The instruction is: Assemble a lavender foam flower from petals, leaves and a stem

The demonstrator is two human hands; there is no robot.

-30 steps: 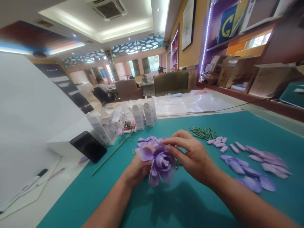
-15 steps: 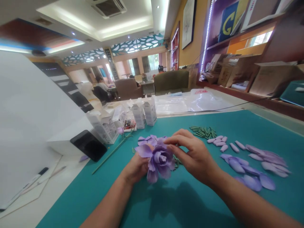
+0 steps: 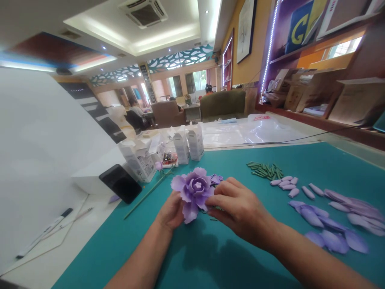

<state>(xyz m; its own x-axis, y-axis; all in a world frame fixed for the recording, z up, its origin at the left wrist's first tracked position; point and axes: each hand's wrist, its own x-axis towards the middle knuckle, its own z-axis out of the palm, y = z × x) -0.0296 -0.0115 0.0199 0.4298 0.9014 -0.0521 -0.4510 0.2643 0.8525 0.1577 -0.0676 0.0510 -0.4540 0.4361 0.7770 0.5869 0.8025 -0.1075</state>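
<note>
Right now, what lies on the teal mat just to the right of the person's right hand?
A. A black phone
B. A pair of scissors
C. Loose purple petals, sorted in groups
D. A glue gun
C. Loose purple petals lie in groups on the teal mat right of the right hand; the black phone rests far left, off the mat, and no scissors or glue gun shows.

We see a lilac paper flower [image 3: 195, 192] above the plain teal cutting mat [image 3: 240, 257]. Right of the flower lie pale purple loose petals [image 3: 331, 224] and dark green short sticks [image 3: 264, 169].
</note>
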